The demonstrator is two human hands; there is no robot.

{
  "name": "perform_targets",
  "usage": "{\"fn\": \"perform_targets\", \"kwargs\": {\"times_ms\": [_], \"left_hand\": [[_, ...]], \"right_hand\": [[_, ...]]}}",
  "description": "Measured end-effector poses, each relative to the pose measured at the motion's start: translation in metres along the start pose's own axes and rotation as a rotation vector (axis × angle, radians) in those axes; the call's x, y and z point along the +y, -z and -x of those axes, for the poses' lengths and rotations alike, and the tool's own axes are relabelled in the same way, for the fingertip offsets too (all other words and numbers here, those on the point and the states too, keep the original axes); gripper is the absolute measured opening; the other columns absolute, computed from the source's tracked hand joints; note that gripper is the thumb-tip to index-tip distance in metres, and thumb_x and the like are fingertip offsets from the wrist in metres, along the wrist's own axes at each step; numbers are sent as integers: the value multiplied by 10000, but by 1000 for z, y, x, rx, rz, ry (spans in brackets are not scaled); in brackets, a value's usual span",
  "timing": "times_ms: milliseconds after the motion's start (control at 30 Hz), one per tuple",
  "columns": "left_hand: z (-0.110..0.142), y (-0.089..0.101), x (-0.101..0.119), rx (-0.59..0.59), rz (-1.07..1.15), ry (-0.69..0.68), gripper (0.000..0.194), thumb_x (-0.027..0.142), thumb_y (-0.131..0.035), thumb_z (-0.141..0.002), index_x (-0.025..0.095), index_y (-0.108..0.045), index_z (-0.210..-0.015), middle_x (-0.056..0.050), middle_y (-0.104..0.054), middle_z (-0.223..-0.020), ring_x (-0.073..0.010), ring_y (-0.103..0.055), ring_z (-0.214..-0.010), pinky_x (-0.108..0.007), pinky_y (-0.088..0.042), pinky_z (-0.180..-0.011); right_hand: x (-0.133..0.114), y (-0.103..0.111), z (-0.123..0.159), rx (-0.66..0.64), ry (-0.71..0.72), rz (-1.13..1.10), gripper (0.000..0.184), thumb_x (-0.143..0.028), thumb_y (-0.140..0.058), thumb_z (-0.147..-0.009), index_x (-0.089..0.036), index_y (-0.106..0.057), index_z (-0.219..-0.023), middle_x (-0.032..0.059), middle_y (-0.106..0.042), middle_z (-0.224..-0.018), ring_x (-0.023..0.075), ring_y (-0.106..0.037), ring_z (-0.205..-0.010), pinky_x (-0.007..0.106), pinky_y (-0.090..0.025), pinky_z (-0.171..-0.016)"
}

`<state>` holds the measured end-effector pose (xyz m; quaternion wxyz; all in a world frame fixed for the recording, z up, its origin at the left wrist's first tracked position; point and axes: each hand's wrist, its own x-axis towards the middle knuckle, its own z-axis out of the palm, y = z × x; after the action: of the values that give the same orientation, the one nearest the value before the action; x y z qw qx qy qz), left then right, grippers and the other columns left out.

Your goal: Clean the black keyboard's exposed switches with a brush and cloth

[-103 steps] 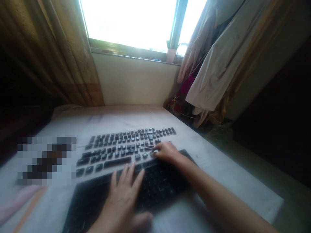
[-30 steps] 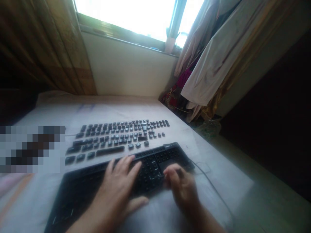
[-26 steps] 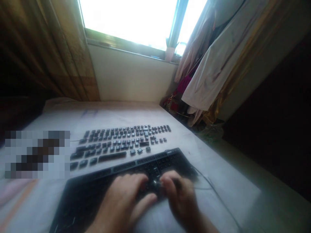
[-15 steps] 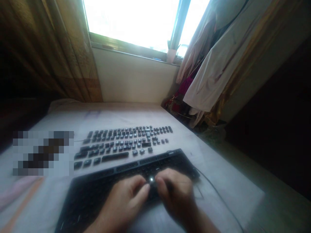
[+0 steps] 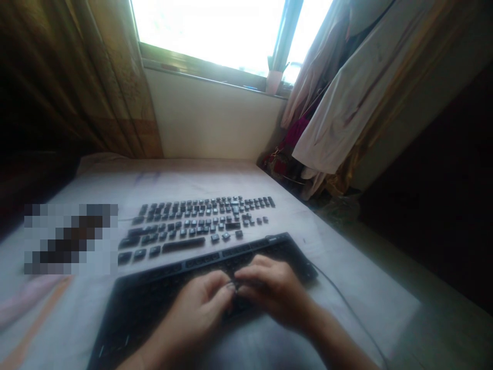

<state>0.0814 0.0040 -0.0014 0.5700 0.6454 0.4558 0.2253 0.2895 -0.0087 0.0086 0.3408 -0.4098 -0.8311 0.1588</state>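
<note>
A black keyboard base (image 5: 150, 295) with its keycaps off lies slantwise on the white-covered surface. Over its middle, the thumb and forefinger of my left hand (image 5: 204, 303) are pinched on a small shiny piece (image 5: 231, 285), too blurred to name. My right hand (image 5: 271, 288) meets it from the other side, its thumb and fingers closed at the same piece. Behind the base, loose black keycaps (image 5: 200, 229) lie in rows, with the long space bar (image 5: 183, 245) in the nearest row.
A grey cable (image 5: 342, 295) runs from the base's right end toward the front edge. At left are a pixelated patch (image 5: 71, 239) and an orange strap (image 5: 40, 324). Clothes (image 5: 327, 123) hang at the right beside the window. A potted plant (image 5: 273, 81) stands on the sill.
My right hand has moved slightly left and its fingers have closed in against my left fingertips. The bright glint between the hands has dimmed. The view has shifted a little.
</note>
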Motion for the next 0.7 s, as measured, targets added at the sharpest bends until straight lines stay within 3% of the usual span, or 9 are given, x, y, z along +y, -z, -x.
{"fn": "perform_targets", "kwargs": {"times_ms": [100,167,267,333,367,433,567,700], "left_hand": [[0,0,-2,22,-62,-14,475,636,-442,-888,200,-611,-805,5,-627,-727,-126,-527,-600,-254,-402,-593],[2,-1,-3,64,-210,-78,454,612,-422,-919,220,-630,-827,2,-659,-759,-144,-581,-658,-268,-428,-631],[3,-4,-9,195,-520,-315,336,487,-428,-949,260,-666,-884,-2,-709,-850,-186,-662,-800,-313,-494,-717],[1,-5,-17,294,-724,-505,232,413,-510,-933,284,-679,-1026,-12,-742,-1007,-221,-691,-963,-366,-549,-833],[0,-5,-22,338,-825,-583,267,413,-573,-909,285,-664,-1126,-28,-738,-1121,-249,-682,-1066,-404,-561,-900],[-3,-3,-34,398,-1007,-670,546,478,-699,-832,266,-579,-1320,-82,-660,-1340,-322,-618,-1237,-506,-549,-1008],[-8,-1,-57,397,-1179,-611,1024,629,-808,-664,243,-380,-1510,-183,-477,-1519,-447,-510,-1351,-682,-500,-1042],[-9,-1,-62,285,-1167,-458,1108,634,-784,-684,312,-206,-1574,-169,-301,-1613,-443,-354,-1462,-726,-410,-1109]], "right_hand": [[19,10,-14,-71,-168,86,170,-255,-766,-857,-219,-795,-1021,40,-766,-875,173,-725,-760,256,-566,-724],[39,20,-29,-48,-273,149,181,-235,-723,-896,-205,-785,-1063,68,-780,-962,206,-737,-879,303,-564,-820],[73,31,-54,-84,-406,228,160,-241,-719,-908,-197,-783,-1048,81,-784,-1002,237,-737,-930,356,-563,-857],[91,32,-66,-159,-478,268,165,-260,-743,-902,-173,-765,-1041,74,-773,-984,240,-729,-924,389,-568,-868],[98,31,-71,-201,-505,284,185,-286,-722,-929,-168,-739,-1071,70,-756,-1033,228,-721,-941,407,-573,-879],[107,28,-77,-284,-546,306,226,-326,-664,-979,-175,-688,-1145,72,-710,-1156,219,-699,-993,422,-582,-886],[110,21,-81,-401,-582,315,264,-337,-633,-999,-201,-649,-1226,83,-655,-1275,234,-674,-1063,426,-582,-899],[107,22,-82,-440,-602,308,272,-336,-633,-998,-202,-646,-1234,85,-649,-1286,239,-670,-1075,433,-579,-907]]}}
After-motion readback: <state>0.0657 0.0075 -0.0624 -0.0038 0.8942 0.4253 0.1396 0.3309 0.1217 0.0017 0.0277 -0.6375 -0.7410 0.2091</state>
